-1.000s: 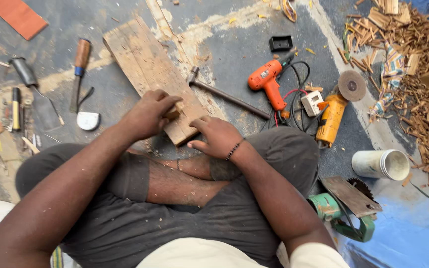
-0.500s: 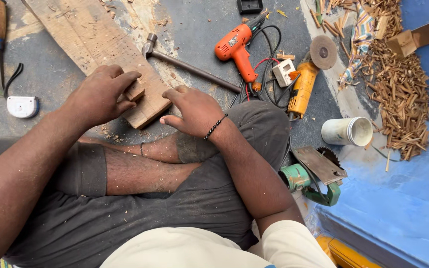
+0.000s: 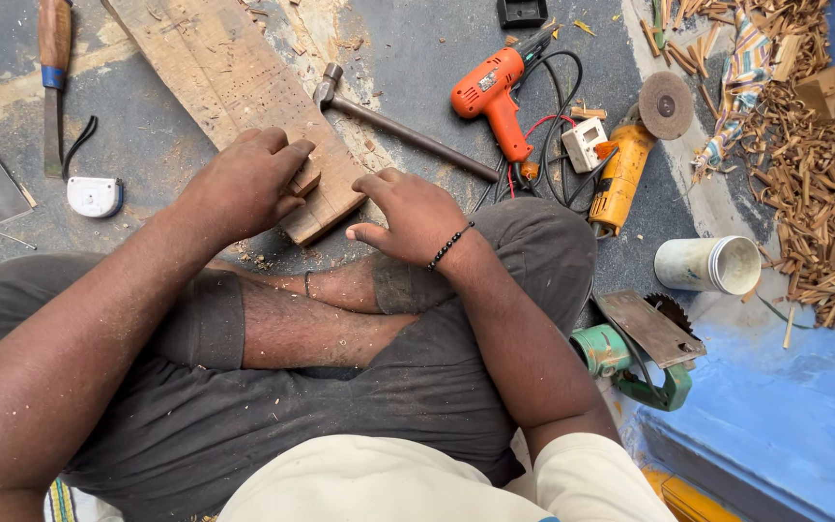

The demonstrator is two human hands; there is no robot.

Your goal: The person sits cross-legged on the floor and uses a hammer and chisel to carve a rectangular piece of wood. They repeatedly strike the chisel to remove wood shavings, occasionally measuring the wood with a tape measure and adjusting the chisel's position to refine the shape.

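I sit cross-legged on the floor with a worn wooden plank [image 3: 234,87] lying slantwise in front of my knees. My left hand [image 3: 248,184] rests on the near end of the plank, its fingers curled over a small wooden block [image 3: 305,181]. Just right of that, my right hand [image 3: 413,215], with a black bead bracelet at the wrist, lies at the plank's near corner with thumb and fingers spread and nothing visibly in it. A hammer [image 3: 398,126] lies on the floor just beyond the right hand.
An orange drill [image 3: 491,95], a yellow angle grinder [image 3: 630,159] and a white socket [image 3: 584,143] lie to the right. A white cup [image 3: 707,264], a green circular saw [image 3: 645,348], wood shavings [image 3: 814,184], a chisel [image 3: 52,77] and a tape measure [image 3: 95,196] surround me.
My view has swung right and downward, so the left-side tools slid out of frame. Both hands stay at the plank's near end, barely shifted.
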